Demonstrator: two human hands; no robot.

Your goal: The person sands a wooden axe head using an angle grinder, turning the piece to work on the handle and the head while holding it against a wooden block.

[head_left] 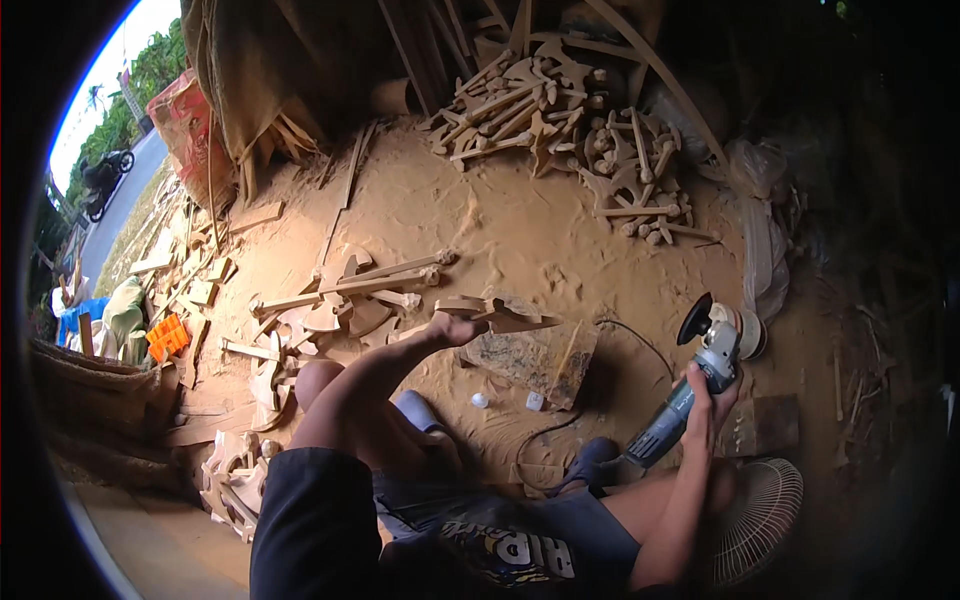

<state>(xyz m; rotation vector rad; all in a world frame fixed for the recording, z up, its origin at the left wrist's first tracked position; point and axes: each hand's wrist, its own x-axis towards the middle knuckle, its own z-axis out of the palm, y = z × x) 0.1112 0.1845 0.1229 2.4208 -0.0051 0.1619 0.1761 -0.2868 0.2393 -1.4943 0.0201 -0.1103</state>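
Observation:
My left hand (457, 328) is closed around a flat, carved wooden piece (512, 317), held above a worn wooden block (535, 358). The piece tapers to a point on its right. On the right side, my right hand (708, 402) grips an angle grinder (662, 428) by its body, with the head tilted up. A black round disc (694, 319) sits on the grinder's head, well apart from the wooden piece. Whether the disc is spinning cannot be told.
Carved wooden parts (345, 290) lie to the left, and a larger pile (530, 105) stands at the back. A black cord (645, 340) runs over the dusty ground. Beside my right leg is a fan's wire guard (757, 520). Two small white objects (480, 400) lie before the block.

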